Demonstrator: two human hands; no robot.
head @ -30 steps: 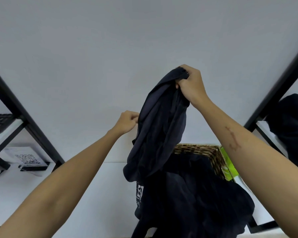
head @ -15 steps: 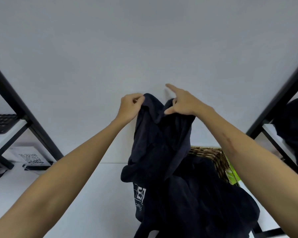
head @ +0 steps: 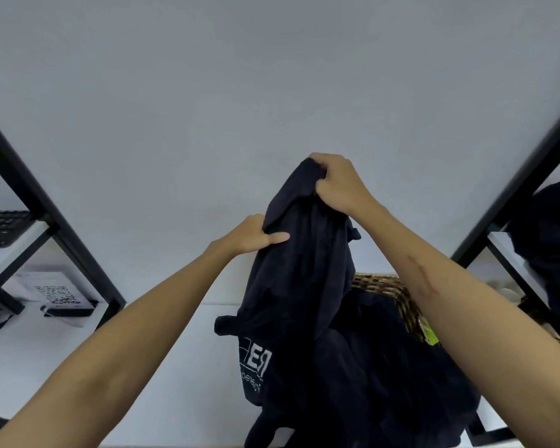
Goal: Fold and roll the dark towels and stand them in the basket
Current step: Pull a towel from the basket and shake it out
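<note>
A dark towel (head: 301,286) with white printed lettering near its lower edge hangs in the air in front of me. My right hand (head: 340,182) grips its top, bunched in the fist. My left hand (head: 253,236) holds the cloth's left edge lower down, thumb pressed on the fabric. Behind the hanging towel a woven wicker basket (head: 392,289) stands on the white table, and more dark cloth (head: 401,376) is heaped in and over it, hiding most of its inside.
A black shelf frame (head: 46,208) stands at the left with a keyboard (head: 0,226) on its shelf and a QR-code card (head: 57,294) below. At the right, another black frame (head: 514,189) carries more dark cloth (head: 550,247). A green item (head: 430,331) peeks beside the basket.
My right hand has closed on the towel's top and lifted it higher. My left hand has dropped lower along the left edge. The lettering now hangs more in view.
</note>
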